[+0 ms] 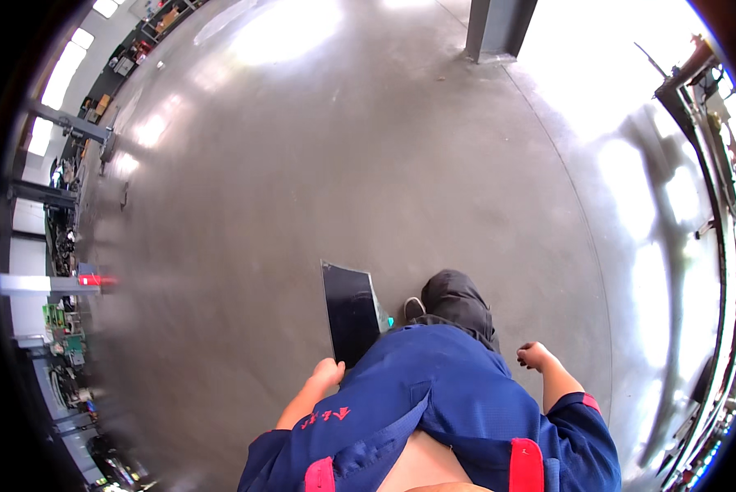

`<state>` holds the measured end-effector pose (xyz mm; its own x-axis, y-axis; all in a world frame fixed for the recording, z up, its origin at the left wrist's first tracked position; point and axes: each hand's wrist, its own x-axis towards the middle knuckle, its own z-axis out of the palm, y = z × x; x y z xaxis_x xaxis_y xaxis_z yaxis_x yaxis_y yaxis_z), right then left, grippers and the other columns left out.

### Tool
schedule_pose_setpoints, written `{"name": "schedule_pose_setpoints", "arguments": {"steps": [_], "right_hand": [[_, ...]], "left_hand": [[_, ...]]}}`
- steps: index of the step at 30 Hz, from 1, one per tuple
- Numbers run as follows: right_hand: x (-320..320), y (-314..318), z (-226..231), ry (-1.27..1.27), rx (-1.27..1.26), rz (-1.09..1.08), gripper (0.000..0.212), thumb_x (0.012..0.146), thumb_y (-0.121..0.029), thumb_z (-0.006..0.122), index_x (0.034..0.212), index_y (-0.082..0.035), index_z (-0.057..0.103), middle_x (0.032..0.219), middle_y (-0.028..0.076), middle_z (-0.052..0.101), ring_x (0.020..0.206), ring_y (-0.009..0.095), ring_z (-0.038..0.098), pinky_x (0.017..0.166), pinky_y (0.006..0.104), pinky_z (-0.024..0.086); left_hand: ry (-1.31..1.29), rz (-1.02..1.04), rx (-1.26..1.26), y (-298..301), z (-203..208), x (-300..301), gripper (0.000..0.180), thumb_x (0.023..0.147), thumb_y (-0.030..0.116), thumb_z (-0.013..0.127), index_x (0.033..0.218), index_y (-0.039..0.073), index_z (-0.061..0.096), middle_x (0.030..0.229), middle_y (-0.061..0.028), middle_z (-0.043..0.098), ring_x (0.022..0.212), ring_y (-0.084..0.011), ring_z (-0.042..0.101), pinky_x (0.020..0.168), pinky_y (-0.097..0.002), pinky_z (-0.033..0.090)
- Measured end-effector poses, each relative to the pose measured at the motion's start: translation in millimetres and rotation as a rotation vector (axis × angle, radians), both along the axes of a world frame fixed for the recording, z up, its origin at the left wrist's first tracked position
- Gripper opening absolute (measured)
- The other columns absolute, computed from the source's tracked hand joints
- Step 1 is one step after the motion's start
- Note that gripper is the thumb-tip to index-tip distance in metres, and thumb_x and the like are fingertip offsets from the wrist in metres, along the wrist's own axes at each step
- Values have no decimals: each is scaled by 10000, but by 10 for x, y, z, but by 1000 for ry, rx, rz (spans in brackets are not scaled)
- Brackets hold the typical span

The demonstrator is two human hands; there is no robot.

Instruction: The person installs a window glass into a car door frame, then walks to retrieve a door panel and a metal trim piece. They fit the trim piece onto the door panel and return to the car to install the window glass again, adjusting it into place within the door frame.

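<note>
A dark, glossy flat panel (350, 307) with a pale right edge hangs beside my left leg. My left hand (329, 373) is closed on its near edge. Part of the panel is hidden behind my blue shirt, so its full shape does not show. A small teal piece (390, 321) shows by its right edge. Out to the right of my body, my right hand (535, 356) has its fingers curled in, and nothing shows in it. One dark trouser leg (458, 299) and a shoe (415, 308) stick out ahead of me.
Grey concrete floor (302, 180) spreads ahead. A grey steel column (499, 31) rises at the far right. Along the left stand posts, one with a red part (93, 280), and cluttered shelves (66, 340). A long metal frame (716, 180) runs down the right side.
</note>
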<state>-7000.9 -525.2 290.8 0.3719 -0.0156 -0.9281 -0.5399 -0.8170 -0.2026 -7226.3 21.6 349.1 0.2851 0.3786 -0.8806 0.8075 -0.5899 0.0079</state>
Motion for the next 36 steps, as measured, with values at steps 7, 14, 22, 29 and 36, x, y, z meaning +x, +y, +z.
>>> {"name": "schedule_pose_setpoints", "arguments": {"steps": [7, 14, 22, 29, 36], "right_hand": [[1514, 1075, -157, 132, -95, 20, 283, 835, -170, 538, 1031, -2, 655, 890, 92, 703, 721, 195, 672, 597, 330, 548], [5178, 3264, 210, -695, 141, 91, 261, 806, -206, 575, 912, 14, 669, 740, 112, 671, 698, 183, 626, 668, 323, 509], [7466, 4762, 837, -657, 387, -162, 312, 878, -183, 544, 1109, 15, 615, 908, 110, 682, 784, 186, 635, 762, 327, 505], [7291, 4646, 193, -34, -1, 161, 229, 791, -209, 604, 892, -20, 685, 745, 89, 681, 627, 166, 634, 547, 311, 511], [8403, 5375, 19, 137, -35, -125, 284, 835, -186, 573, 1038, -3, 653, 910, 112, 691, 736, 200, 662, 620, 342, 538]], "left_hand": [[-31, 86, 20, 1037, -116, 1432, 549, 891, 428, 472, 980, -80, 662, 1029, -298, 635, 1002, -427, 615, 894, -482, 475], [-71, 20, 208, 2235, -165, 2903, 527, 889, 436, 509, 960, -59, 675, 999, -306, 634, 994, -428, 617, 867, -486, 485], [-76, 19, 222, 3257, -104, 4563, 493, 897, 393, 503, 936, -69, 673, 988, -294, 644, 992, -428, 617, 873, -478, 488], [-30, -24, 101, 4633, 153, 6970, 524, 914, 394, 459, 987, -85, 656, 1001, -282, 651, 1022, -409, 612, 920, -446, 473], [6, -42, 87, 5701, -30, 8887, 543, 909, 410, 461, 966, -93, 659, 1010, -299, 641, 1007, -408, 621, 903, -458, 479]]}}
